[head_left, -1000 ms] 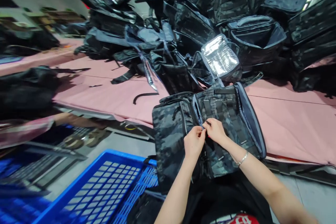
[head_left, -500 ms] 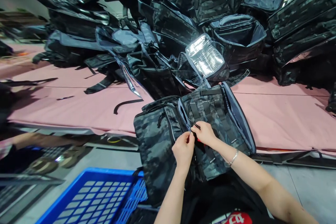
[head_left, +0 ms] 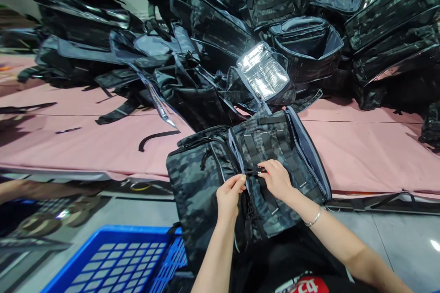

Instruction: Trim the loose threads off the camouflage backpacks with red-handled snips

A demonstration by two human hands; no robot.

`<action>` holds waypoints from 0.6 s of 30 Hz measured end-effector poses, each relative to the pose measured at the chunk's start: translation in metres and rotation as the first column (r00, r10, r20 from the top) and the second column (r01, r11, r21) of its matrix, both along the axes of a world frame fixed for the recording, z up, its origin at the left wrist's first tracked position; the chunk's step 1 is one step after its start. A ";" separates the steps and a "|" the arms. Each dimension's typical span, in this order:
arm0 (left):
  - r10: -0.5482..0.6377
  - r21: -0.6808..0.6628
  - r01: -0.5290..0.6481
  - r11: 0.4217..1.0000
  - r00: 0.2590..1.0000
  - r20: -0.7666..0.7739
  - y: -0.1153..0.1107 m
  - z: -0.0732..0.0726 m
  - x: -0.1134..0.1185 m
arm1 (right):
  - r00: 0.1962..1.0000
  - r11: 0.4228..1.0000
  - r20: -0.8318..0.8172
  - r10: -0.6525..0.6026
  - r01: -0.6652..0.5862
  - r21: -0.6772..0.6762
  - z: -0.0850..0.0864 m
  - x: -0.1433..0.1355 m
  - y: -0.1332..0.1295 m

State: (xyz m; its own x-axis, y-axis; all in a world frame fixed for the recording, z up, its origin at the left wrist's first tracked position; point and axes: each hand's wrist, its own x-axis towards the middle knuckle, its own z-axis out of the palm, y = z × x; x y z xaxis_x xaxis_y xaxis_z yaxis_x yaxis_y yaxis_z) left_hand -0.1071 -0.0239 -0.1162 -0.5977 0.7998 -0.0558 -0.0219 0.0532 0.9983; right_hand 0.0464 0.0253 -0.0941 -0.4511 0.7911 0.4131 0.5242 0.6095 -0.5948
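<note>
A dark camouflage backpack (head_left: 197, 192) leans at the table edge in front of me. Its front section, with webbing straps (head_left: 270, 144), is partly unzipped and shows grey-blue lining (head_left: 307, 153). My left hand (head_left: 229, 196) is closed in a pinch at the edge of the middle opening; its fingertips cover what they grip. A little to the right, my right hand (head_left: 277, 178) is closed on a small black tool (head_left: 260, 170) with a touch of red, its thin end pointing to the left fingertips. Zipper pulls (head_left: 250, 210) hang below the hands.
More camouflage bags (head_left: 220, 23) are heaped along the back of the pink-covered table (head_left: 113, 142), one with a silver-lined flap (head_left: 263, 73). A loose black strap (head_left: 156, 137) lies left. A blue crate (head_left: 117, 233) stands below; another person's arm (head_left: 34, 190) shows at far left.
My right hand has drawn slightly right, away from my left, and more of the black tool shows. My left hand has shifted slightly left in view. The view has turned slightly to the right.
</note>
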 end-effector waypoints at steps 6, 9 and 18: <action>-0.038 -0.003 0.038 0.999 0.999 0.027 -0.001 0.004 -0.001 | 0.994 0.995 0.108 0.026 -0.036 0.088 0.002 0.002 -0.001; -0.043 -0.001 0.043 0.999 0.999 0.024 -0.002 0.005 -0.001 | 0.987 0.993 0.160 0.016 -0.035 0.117 0.006 -0.001 -0.002; -0.034 0.025 0.035 0.999 0.999 -0.041 -0.003 0.008 0.002 | 0.989 1.000 -0.148 -0.011 0.007 -0.022 0.013 0.004 -0.003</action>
